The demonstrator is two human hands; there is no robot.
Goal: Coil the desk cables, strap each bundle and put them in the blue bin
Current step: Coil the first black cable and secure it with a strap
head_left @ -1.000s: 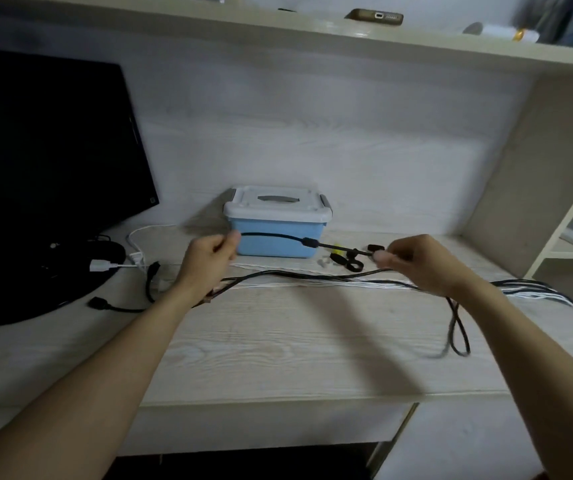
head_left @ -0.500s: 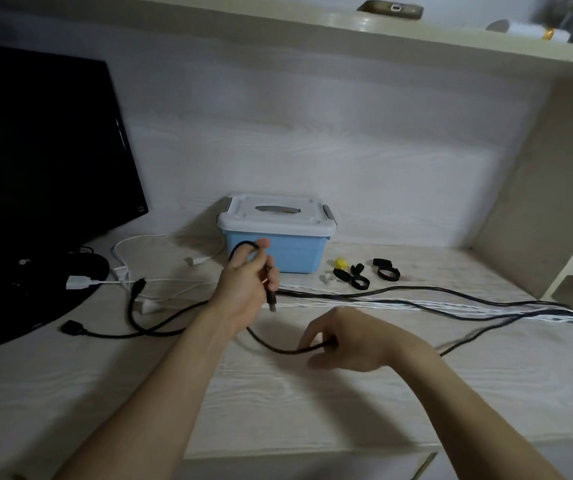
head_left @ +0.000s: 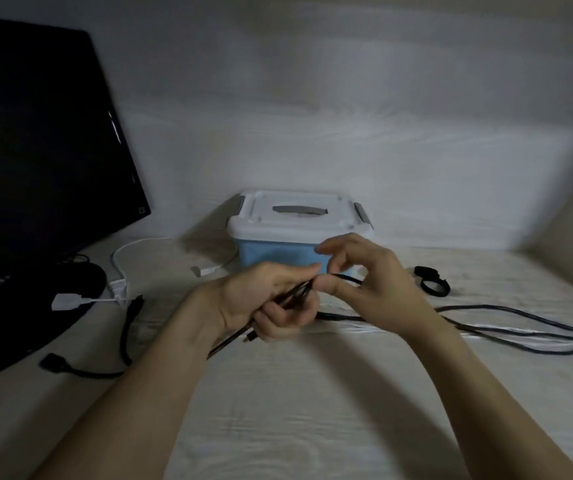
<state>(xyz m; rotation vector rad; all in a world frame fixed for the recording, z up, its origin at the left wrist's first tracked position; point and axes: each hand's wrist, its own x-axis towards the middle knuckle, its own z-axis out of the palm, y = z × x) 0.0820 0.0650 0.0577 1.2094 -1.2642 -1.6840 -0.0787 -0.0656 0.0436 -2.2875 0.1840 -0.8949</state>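
1. Your left hand (head_left: 271, 303) is clamped around doubled strands of the black cable (head_left: 506, 313), held above the middle of the bench (head_left: 312, 410).
2. Your right hand (head_left: 375, 282) pinches the cable's loop just beside the left fingers, thumb and forefinger closed on it, other fingers loose.
3. The cable's remaining length trails along the bench to its right edge, beside white cables (head_left: 485, 332).
4. The blue bin (head_left: 278, 254), white lid on, stands at the back edge.
5. Black straps (head_left: 432, 280) lie right of the bin.
6. A monitor (head_left: 35, 168) fills the left back corner.
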